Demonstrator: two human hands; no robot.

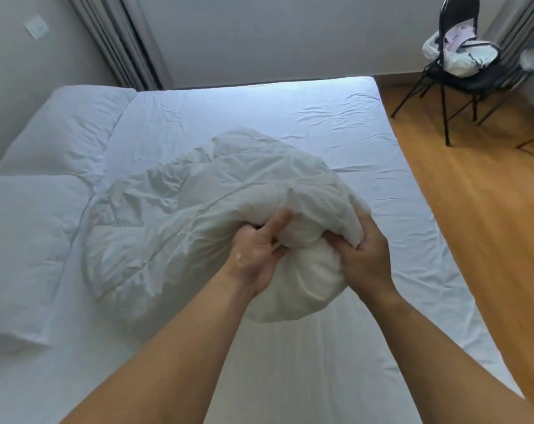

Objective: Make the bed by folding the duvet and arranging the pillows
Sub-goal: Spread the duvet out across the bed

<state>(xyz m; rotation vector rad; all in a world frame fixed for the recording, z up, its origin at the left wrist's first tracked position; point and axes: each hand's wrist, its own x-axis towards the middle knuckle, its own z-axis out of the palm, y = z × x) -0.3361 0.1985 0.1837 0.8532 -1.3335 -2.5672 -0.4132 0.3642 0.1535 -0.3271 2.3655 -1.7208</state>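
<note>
Head view: we look down at two bare arms that reach out from the bottom of the frame to the middle. The arms are almost straight and come close together at the hands.

The duvet is white and all bunched up. It lies in a big lump in the middle of the frame, on the bed. Its near end is rolled into a round ball, and both hands hold that ball.

The left hand is turned so that we see its palm side. Its fingers curl into the cloth and pinch a fold. One of them lies straighter and points up the frame. The right hand shows us its back. Its fingers curl down and dig into the cloth, so we cannot see the tips. The two hands are near each other, with a bit of duvet between them.

There are two white pillows at the left of the frame. The far pillow is at the upper left. The near pillow is lower down, and the duvet touches its edge.

The sheet has small wrinkles. A brown wood floor runs down the right side. A black chair stands at the upper right with white bags on it. A grey curtain hangs at the upper left, beside a wall switch.
</note>
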